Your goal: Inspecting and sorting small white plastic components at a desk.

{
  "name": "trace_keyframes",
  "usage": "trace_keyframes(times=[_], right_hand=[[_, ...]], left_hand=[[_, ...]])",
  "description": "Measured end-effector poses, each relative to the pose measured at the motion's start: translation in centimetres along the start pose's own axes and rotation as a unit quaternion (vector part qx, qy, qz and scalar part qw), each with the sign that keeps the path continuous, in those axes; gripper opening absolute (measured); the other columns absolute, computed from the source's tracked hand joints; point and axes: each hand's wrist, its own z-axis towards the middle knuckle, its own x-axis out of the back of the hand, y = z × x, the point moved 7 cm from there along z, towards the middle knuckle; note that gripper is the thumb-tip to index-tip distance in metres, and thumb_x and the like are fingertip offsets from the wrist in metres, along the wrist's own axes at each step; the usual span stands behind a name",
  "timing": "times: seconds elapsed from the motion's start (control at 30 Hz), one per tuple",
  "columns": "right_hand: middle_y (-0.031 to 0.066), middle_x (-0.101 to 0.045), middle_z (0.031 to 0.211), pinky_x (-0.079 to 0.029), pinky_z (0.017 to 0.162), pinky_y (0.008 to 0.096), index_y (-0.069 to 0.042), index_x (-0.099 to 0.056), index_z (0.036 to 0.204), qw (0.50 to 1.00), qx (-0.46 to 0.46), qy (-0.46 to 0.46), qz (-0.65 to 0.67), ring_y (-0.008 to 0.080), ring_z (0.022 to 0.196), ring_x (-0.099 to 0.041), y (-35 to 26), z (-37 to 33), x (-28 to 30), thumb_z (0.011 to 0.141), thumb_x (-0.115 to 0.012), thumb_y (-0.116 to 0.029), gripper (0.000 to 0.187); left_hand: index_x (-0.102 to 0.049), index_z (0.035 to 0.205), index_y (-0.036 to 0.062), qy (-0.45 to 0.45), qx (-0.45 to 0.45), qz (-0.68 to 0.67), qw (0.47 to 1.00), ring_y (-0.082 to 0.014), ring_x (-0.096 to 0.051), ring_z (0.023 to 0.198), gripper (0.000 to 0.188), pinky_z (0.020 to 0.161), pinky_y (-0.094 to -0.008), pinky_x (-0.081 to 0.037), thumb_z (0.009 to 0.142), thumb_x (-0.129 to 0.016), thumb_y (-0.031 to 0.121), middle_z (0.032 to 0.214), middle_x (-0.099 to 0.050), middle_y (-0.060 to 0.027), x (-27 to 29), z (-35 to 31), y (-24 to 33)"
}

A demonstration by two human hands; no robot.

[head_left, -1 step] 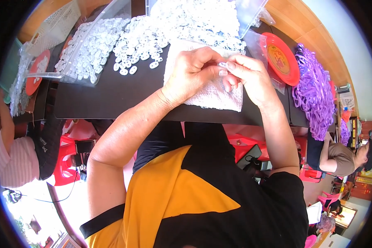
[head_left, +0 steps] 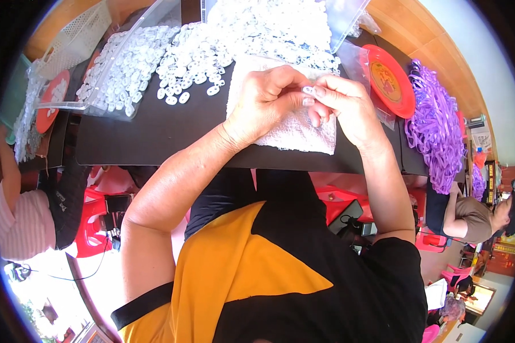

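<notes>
Over a white towel (head_left: 292, 134) on the dark table, my left hand (head_left: 269, 94) and my right hand (head_left: 346, 103) meet. Both are closed, fingertips pinched together on a small white oval piece (head_left: 308, 90) with a dark hole showing. Fingers cover most of it. Loose white oval pieces with two holes (head_left: 191, 60) lie spread beyond my left hand. Behind the towel, a clear bin (head_left: 344, 26) is heaped with similar white pieces.
At left stands a clear bin (head_left: 68, 104) of white pieces, with a white basket (head_left: 77, 37) behind. A red plate (head_left: 406, 97) and a heap of purple ribbon loops (head_left: 435, 131) are at right. People sit on both sides, one in a brown shirt (head_left: 475, 220).
</notes>
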Motion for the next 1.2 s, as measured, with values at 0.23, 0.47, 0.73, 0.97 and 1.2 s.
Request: trace_keyframes(times=[0.23, 0.47, 0.73, 0.97, 1.2], right_hand=[[0.0002, -0.05, 0.06, -0.037, 0.057, 0.0227, -0.002, -0.06, 0.079, 1.0, 0.008, -0.024, 0.004, 0.0108, 0.058, -0.054, -0.3, 0.4, 0.5, 0.093, -0.057, -0.02, 0.023], [0.0006, -0.051, 0.061, -0.037, 0.055, 0.0229, -0.001, -0.06, 0.079, 0.998, 0.009, -0.029, 0.046, 0.0114, 0.056, -0.054, 0.2, 0.6, 0.4, 0.093, -0.057, -0.018, 0.022], [0.002, -0.059, 0.067, -0.039, 0.057, 0.021, 0.0, -0.063, 0.09, 0.984, 0.098, 0.146, -0.037, 0.0086, 0.059, -0.055, -2.0, -0.4, 5.5, 0.091, -0.06, -0.017, 0.017], [0.0016, -0.059, 0.064, -0.042, 0.054, 0.0249, -0.002, -0.064, 0.079, 0.9, 0.179, 0.345, -0.198, 0.0109, 0.056, -0.055, -5.5, 7.8, 23.7, 0.085, -0.066, -0.018, 0.018], [0.0074, -0.068, 0.079, -0.049, 0.067, 0.0313, -0.003, -0.069, 0.092, 0.801, 0.17, 0.352, -0.454, 0.0167, 0.074, -0.063, -4.1, 19.8, 31.9, 0.083, -0.061, -0.012, 0.016]], left_hand=[[-0.063, 0.095, -0.0004, 0.012, -0.001, 0.01, 1.0, -0.0156, -0.064, 0.073, 0.015, 0.068, -0.0264, -0.051, 0.082, -0.068, 0.0, 0.082, -0.066, -0.0105, 0.0, 0.1, 0.2], [-0.063, 0.096, 0.0001, 0.021, -0.005, 0.031, 0.999, -0.0153, -0.064, 0.073, 0.014, 0.068, -0.0265, -0.051, 0.083, -0.067, 0.0, 0.081, -0.065, -0.0093, 0.1, 0.1, 0.7], [-0.064, 0.098, 0.0016, 0.037, 0.039, 0.03, 0.998, -0.0098, -0.061, 0.071, 0.019, 0.069, -0.0229, -0.049, 0.082, -0.072, 0.006, 0.078, -0.064, -0.0044, 0.4, 0.3, 0.2], [-0.066, 0.093, 0.0013, 0.162, 0.144, -0.007, 0.976, -0.0043, -0.053, 0.068, 0.008, 0.065, -0.0189, -0.044, 0.085, -0.065, 0.001, 0.076, -0.061, 0.0018, 2.3, -0.1, -1.3], [-0.065, 0.094, -0.0042, 0.288, 0.164, -0.071, 0.941, -0.0081, -0.052, 0.058, 0.01, 0.051, -0.0204, -0.039, 0.085, -0.062, 0.002, 0.071, -0.061, -0.0045, 4.1, 0.7, -2.4]])
